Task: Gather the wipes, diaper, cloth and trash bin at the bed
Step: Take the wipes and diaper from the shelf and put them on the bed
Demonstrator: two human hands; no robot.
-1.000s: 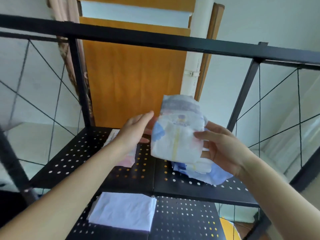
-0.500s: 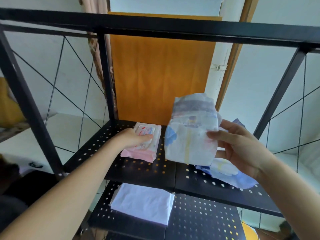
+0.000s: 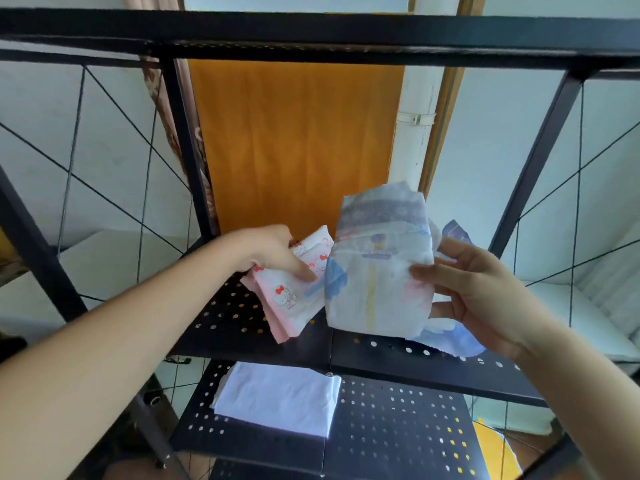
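My right hand (image 3: 481, 292) holds a folded white diaper (image 3: 377, 271) with pastel prints upright above the middle shelf (image 3: 235, 327) of a black metal rack. My left hand (image 3: 266, 252) grips a pink wipes pack (image 3: 294, 299) with cartoon cats, lifted and tilted off that shelf, just left of the diaper. A folded white cloth (image 3: 277, 398) lies flat on the lower perforated shelf (image 3: 398, 420). More diapers (image 3: 450, 337) lie on the middle shelf behind my right hand. No trash bin is in view.
The rack's top bar (image 3: 311, 36) runs across overhead, with black posts and thin cross wires at both sides. Behind the rack hang an orange curtain (image 3: 294, 140) and a white pipe (image 3: 415, 126). Something yellow (image 3: 491, 448) shows at the lower right.
My left hand went from the diaper to the wipes pack on the shelf, closed on it and lifted it, tilted. The diaper stays in my right hand.
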